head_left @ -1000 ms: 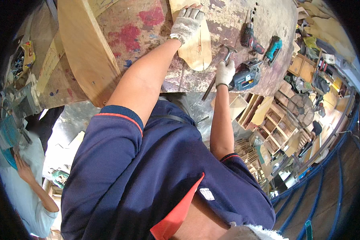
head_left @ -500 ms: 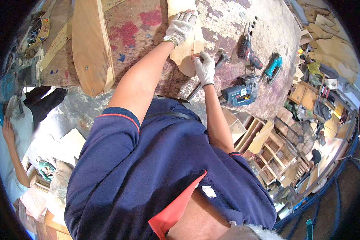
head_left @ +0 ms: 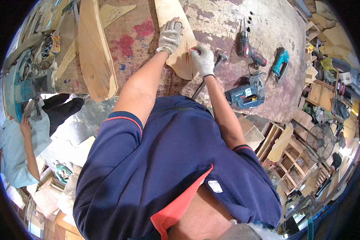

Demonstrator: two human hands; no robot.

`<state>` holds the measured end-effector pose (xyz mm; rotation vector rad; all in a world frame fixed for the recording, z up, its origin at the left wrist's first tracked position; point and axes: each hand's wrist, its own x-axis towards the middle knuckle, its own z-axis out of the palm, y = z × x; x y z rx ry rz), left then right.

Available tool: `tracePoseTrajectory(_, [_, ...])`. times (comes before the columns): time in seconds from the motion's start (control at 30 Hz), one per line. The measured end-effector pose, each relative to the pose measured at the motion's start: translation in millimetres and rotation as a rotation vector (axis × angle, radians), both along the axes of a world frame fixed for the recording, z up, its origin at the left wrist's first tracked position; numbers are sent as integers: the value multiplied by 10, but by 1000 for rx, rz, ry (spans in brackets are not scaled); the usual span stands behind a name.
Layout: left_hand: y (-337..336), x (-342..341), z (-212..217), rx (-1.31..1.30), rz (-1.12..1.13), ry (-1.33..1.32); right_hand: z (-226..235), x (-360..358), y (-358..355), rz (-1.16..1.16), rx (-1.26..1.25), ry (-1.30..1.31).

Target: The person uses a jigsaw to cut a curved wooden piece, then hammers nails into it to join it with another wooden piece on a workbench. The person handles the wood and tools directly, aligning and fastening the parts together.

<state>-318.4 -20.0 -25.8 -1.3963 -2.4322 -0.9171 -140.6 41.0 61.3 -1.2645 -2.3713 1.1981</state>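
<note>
Your left hand (head_left: pixel 170 37), gloved, lies flat and open on the curved wooden piece (head_left: pixel 176 24), which rests on the stained workbench (head_left: pixel 228 24) at 12 o'clock from you. Your right hand (head_left: pixel 202 60), gloved too, is closed at the piece's lower edge; what it pinches, I cannot tell. A hammer (head_left: pixel 216 64) lies at 3 o'clock of that hand, a blue jigsaw (head_left: pixel 246 94) at 4 o'clock.

The gloves on the left hand (head_left: pixel 170 37) and right hand (head_left: pixel 202 60) are speckled grey-white, resting on a pale tan board (head_left: pixel 176 24). The jigsaw (head_left: pixel 245 95) is blue, the workbench (head_left: pixel 212 20) blotched grey, brown and red.
</note>
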Motion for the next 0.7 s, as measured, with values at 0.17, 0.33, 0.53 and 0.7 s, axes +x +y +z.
tracePoseTrajectory(0.17, [-15, 17, 8, -36, 21, -29, -168, -194, -128, 112, 274, -267])
tracePoseTrajectory(0.33, [-15, 17, -37, -20, 16, -40, -226, -260, -129, 72, 163, -328])
tracePoseTrajectory(0.53, [-20, 35, -26, -13, 46, -46, -164, -357, 172, 202, -150, -430])
tracePoseTrajectory(0.7, [-26, 37, -2, -37, 42, -64, -86, -547, 392, -194, -992, -205])
